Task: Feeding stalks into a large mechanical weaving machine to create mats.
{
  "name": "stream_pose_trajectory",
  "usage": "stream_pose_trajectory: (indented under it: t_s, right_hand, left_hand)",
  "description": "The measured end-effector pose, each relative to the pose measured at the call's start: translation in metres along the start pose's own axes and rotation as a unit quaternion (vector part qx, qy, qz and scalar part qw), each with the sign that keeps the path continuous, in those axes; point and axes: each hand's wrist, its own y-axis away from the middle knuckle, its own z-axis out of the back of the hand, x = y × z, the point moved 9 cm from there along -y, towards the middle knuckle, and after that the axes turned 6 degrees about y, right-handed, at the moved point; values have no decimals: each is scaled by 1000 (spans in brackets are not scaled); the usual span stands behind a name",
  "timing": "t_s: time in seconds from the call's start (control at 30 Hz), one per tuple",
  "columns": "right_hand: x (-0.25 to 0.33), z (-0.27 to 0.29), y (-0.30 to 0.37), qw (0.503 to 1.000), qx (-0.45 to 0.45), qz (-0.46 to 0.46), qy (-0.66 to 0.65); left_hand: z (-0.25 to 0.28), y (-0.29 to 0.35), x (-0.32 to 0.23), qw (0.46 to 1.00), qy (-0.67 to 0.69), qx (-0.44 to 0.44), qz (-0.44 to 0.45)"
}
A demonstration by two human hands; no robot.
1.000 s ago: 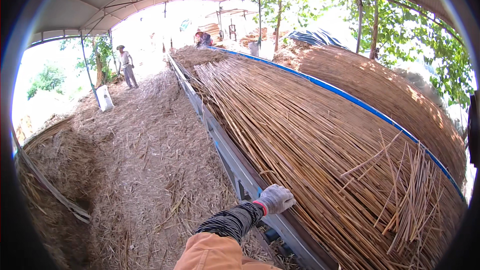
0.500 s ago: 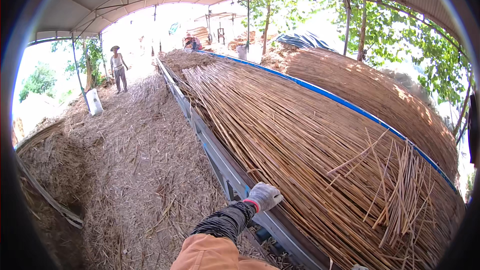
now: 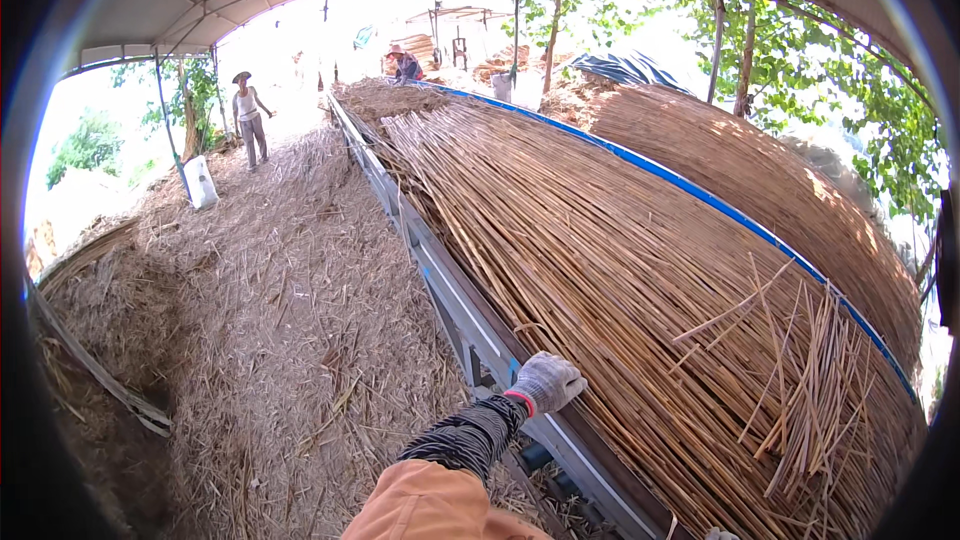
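My left hand, in a grey knitted glove with a red cuff, is closed at the near edge of a long bed of brown reed stalks. It sits against the grey metal side rail of the frame that carries them. Its curled fingers hide whatever they grip. At the bottom edge only a sliver of my gloved right hand shows beside the stalks, so its fingers cannot be read. Shorter, paler stalks lie loose and crosswise on top at the right.
A blue rail borders the far side, with a big reed heap beyond. Straw litter covers the ground at left. One person stands there near a white sack; another person is at the bed's far end.
The view has shifted slightly, so the scene sits a little lower and further right. My left hand stays closed at the rail. The person at the far end shows more upright.
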Motion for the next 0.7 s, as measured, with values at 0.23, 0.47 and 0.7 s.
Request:
stream_pose_trajectory:
  t_s: [0.23,0.47,0.7]
  right_hand:
    - [67,-1,-2,987,2,100,-128]
    - [199,-2,-15,961,-9,217,-170]
    - [319,-48,-43,951,-9,252,-181]
  left_hand:
    - [6,27,3,992,44,-119,-23]
    - [-1,123,-1,957,79,-202,-192]
    - [-88,345,220,939,97,276,181]
